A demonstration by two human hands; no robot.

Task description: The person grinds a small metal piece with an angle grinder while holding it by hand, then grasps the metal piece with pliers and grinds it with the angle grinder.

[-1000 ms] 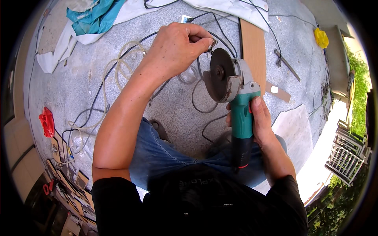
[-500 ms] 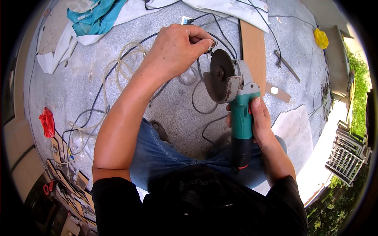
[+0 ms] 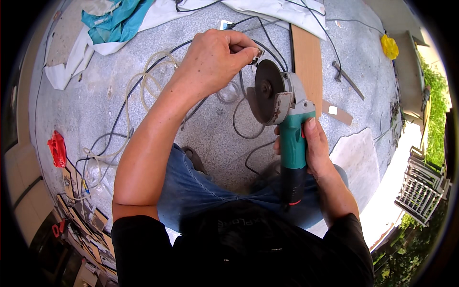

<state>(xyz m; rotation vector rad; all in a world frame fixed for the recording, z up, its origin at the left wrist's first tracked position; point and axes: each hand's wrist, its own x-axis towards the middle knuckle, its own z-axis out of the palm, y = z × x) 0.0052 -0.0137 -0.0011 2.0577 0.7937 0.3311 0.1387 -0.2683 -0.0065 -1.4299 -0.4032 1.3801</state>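
Note:
My right hand (image 3: 316,149) is wrapped round the green and black body of an angle grinder (image 3: 292,138), thumb beside its red switch. The grinder's dark disc (image 3: 267,83) faces left, with a worn metal guard (image 3: 282,107) around its lower side. Ahead and to the left, my left hand (image 3: 220,57) pinches a small dark metal piece (image 3: 257,57) between thumb and fingers. That piece sits close to the disc's upper edge; whether they touch I cannot tell. Its exact kind is too small to make out, and my fingers hide part of it.
A long brown board (image 3: 307,62) lies beyond the grinder, with a hammer (image 3: 349,81) to its right. Black cables and a clear hose (image 3: 143,91) loop over the speckled floor. A power socket (image 3: 224,24) lies ahead. Teal cloth (image 3: 114,24) lies far left; a red bag (image 3: 57,149) lies nearer.

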